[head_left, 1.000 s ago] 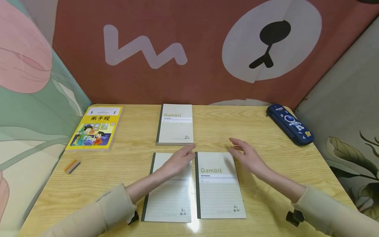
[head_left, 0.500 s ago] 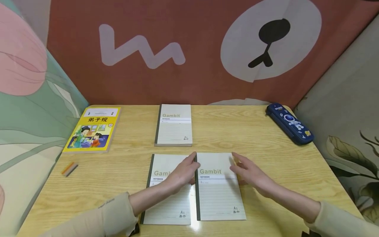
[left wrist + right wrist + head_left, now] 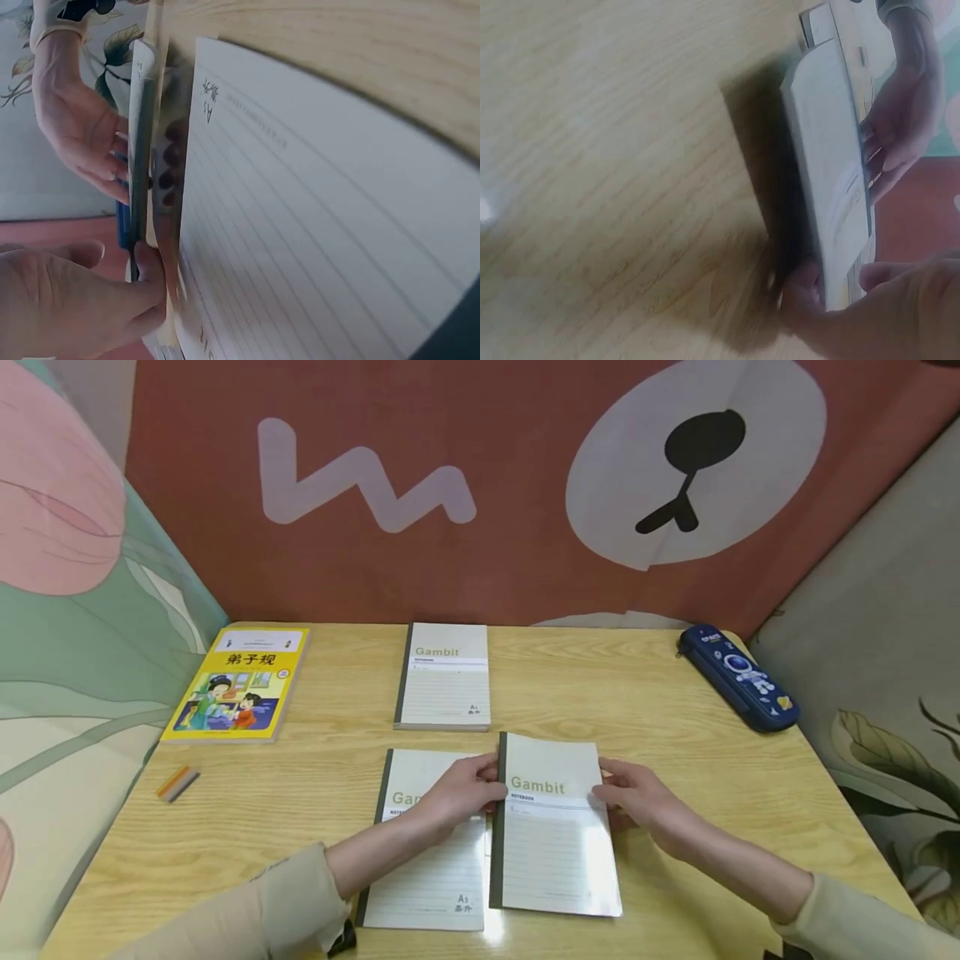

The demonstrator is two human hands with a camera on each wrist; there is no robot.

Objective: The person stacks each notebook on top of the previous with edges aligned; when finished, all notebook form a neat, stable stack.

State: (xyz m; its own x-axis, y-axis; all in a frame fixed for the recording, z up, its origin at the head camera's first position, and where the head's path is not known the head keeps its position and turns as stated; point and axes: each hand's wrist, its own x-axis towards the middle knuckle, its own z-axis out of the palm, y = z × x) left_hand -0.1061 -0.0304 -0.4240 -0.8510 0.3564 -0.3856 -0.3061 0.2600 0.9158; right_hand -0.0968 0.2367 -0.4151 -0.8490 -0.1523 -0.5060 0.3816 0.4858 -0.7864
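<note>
A white notebook (image 3: pixel 555 852) marked Gambit, with a dark spine, is raised off the table between both hands. My left hand (image 3: pixel 461 793) pinches its spine edge, thumb on top and fingers beneath. On the opposite edge my right hand (image 3: pixel 637 793) grips it the same way. The right wrist view shows the lifted notebook (image 3: pixel 829 142) above its shadow. A second Gambit notebook (image 3: pixel 427 877) lies flat to the left, partly covered by my left hand and forearm. Farther back sits another Gambit notebook (image 3: pixel 444 693), which looks thicker or stacked.
On the wooden table (image 3: pixel 315 793), a yellow picture book (image 3: pixel 236 689) lies at the back left. Two small sticks, one orange and one grey (image 3: pixel 180 783), are in front of it. A blue pencil case (image 3: pixel 738 677) lies at the back right. A red patterned wall (image 3: pixel 510 568) borders the back.
Both hands came down to the right-hand notebook's sides and took hold of it. It has risen from the table, its far end tipped up slightly.
</note>
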